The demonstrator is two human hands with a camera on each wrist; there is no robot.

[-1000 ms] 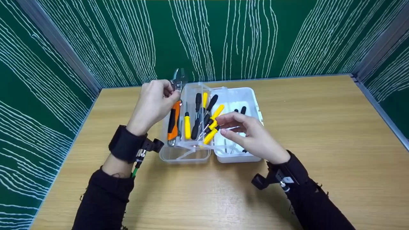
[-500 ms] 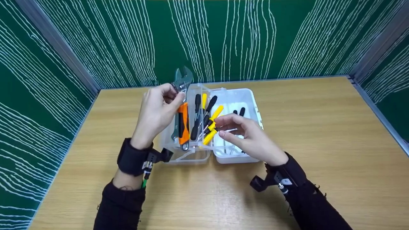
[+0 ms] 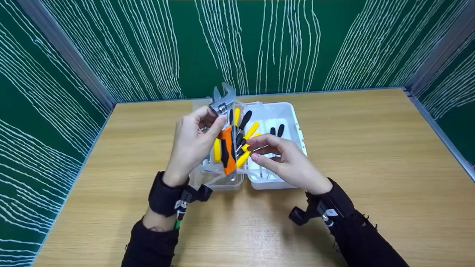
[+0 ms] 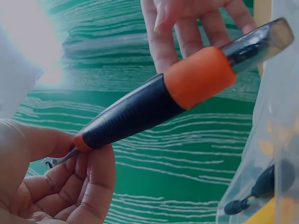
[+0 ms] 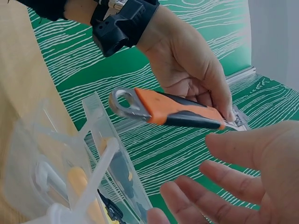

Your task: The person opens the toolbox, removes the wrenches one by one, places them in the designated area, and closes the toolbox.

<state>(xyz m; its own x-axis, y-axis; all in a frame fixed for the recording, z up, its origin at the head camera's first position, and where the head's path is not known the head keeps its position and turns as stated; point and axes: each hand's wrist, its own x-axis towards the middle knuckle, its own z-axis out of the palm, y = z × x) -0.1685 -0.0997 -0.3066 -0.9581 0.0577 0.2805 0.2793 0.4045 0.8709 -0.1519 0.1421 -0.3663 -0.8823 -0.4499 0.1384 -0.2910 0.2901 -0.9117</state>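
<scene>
My left hand (image 3: 195, 141) pinches an adjustable wrench (image 3: 228, 150) just below its steel head, between thumb and fingers. The wrench's orange and black handle (image 4: 135, 109) points toward me, and its head faces the back wall. It is held above the clear tray of an opened toolbox (image 3: 274, 115). My right hand (image 3: 285, 157) hovers over the white part of the box with its fingers loosely bent and nothing in them; the right wrist view shows its fingers (image 5: 233, 179) apart from the wrench.
Yellow-handled screwdrivers (image 3: 252, 129) and black-handled ones (image 3: 245, 119) lie in the tray. Two black handles (image 3: 281, 129) show in the white bin. Clear plastic struts (image 3: 219, 180) stick out at the box's front. Green walls (image 3: 289, 48) with white lines border the wooden table (image 3: 371, 167).
My left hand has carried the wrench to the right, from the tray's left side toward its middle, turning its head more to view. The right hand has barely shifted.
</scene>
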